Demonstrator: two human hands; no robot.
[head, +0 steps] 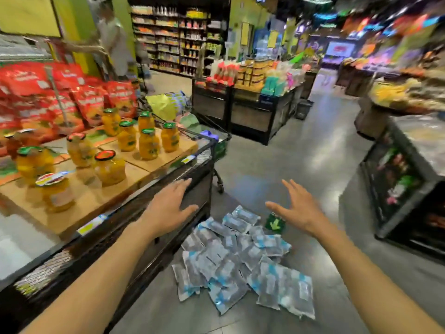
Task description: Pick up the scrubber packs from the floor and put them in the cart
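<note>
A long display table (pixel 154 169) w/ yellow jars (pixel 149 143) & red bags (pixel 91 104) ran along the left, and the cart (pixel 216 141) sat just past its far end, w/ stuff already in it. The scrubber packs (pixel 240 259) lay in a messy pile on the floor (pixel 301 153), right by the table's base. Above them, the left hand (pixel 168 208) & right hand (pixel 296 208) were spread flat w/ straight fingers, holding nothing.

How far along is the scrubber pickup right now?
Some similar packs already seem to sit in the cart beyond the display stand, though blur makes that uncertain. Nothing is in hand: left hand and right hand are open and empty above the floor. The pile of scrubber packs is left on the floor.
</note>
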